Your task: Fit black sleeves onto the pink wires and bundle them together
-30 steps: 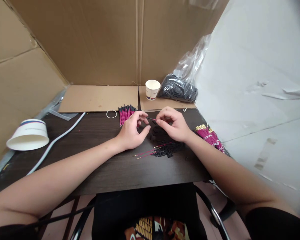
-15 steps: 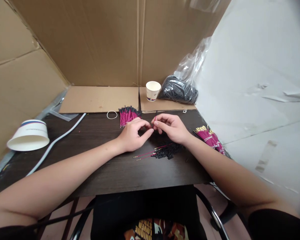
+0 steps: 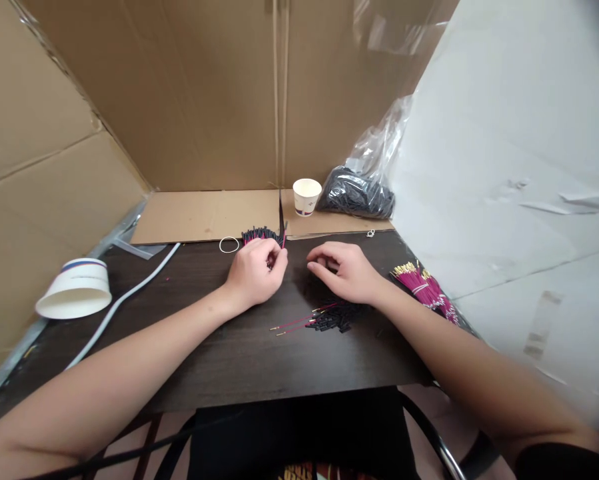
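Hands point(image 3: 299, 270) now apart, table point(image 3: 219, 353) edge near

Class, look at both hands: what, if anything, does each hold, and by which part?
The left hand pinches a thin pink wire near its lower end, beside the finished wire bundle. The right hand holds nothing visible; its fingers curl over the table.

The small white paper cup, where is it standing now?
In the head view, the small white paper cup stands upright on the cardboard sheet at the desk's far edge, directly left of the clear plastic bag of black pieces.

Cardboard walls point(image 3: 219, 93), dark table point(image 3: 229, 347)
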`<action>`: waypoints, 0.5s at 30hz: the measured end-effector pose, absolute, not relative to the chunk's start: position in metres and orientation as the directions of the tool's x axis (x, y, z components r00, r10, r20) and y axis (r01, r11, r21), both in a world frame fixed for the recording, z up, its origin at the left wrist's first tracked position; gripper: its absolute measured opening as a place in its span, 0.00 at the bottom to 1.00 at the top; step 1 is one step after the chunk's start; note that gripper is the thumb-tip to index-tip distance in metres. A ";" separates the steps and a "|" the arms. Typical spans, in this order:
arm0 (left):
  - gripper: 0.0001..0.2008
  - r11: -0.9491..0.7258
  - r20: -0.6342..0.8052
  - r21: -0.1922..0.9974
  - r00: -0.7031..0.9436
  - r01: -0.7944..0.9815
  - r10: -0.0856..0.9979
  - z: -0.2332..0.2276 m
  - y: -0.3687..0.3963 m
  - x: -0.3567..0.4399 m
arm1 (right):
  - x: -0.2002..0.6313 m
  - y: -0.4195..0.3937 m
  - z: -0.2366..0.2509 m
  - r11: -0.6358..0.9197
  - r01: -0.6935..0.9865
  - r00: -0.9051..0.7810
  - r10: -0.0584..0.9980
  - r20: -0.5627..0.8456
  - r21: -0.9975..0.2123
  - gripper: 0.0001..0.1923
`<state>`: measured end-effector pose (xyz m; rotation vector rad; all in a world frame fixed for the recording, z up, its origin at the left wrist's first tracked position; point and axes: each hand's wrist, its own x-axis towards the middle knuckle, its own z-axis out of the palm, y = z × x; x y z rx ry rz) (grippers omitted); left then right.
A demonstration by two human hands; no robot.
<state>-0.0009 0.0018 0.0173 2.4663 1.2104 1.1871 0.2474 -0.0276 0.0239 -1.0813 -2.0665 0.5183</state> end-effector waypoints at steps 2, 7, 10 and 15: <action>0.17 -0.628 0.590 0.327 0.367 0.706 0.719 0.020 0.007 -0.006 | 0.250 -0.029 0.028 0.609 0.588 -0.483 0.793 0.372 -0.533 0.06; 0.13 -0.511 0.525 0.172 0.361 0.842 0.771 0.024 0.014 -0.010 | 0.255 -0.030 0.034 0.604 0.703 -0.583 0.792 0.181 -0.375 0.06; 0.12 -0.463 0.466 0.107 0.367 0.880 0.805 0.024 0.016 -0.010 | 0.259 -0.029 0.037 0.608 0.701 -0.587 0.789 0.183 -0.374 0.05; 0.12 -0.415 0.405 0.049 0.362 0.908 0.840 0.022 0.021 -0.012 | 0.262 -0.032 0.051 0.592 0.666 -0.633 0.770 0.076 -0.454 0.05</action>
